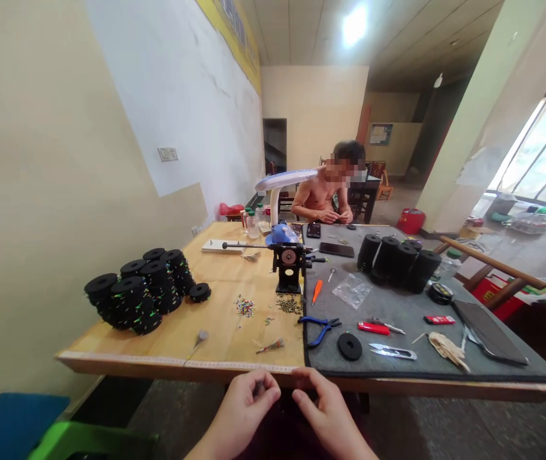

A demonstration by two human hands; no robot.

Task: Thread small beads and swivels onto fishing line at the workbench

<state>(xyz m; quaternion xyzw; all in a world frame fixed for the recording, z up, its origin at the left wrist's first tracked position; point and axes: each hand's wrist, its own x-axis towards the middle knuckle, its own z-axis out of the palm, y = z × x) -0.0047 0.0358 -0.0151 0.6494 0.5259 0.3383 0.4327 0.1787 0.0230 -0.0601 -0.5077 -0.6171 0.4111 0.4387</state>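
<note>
My left hand point(244, 402) and my right hand point(323, 409) are held close together below the near edge of the wooden table point(225, 306). The left hand's fingers are curled in a pinch on something small and dark that I cannot make out. The right hand's thumb and forefinger are pressed together beside it. Nearest on the table are a black disc point(350, 345), blue-handled pliers point(318, 327) and a small brush-like bundle point(270, 347). A black winding device point(289, 265) stands at the middle of the table.
Stacks of black spools point(138, 294) stand at the left, more black spools point(397, 260) at the back right on a grey mat point(397, 306). Small snips point(392, 351), a red tool point(373, 328), a tablet point(488, 332) and a white lamp point(285, 182) lie about. Another person point(330, 191) sits at the far end.
</note>
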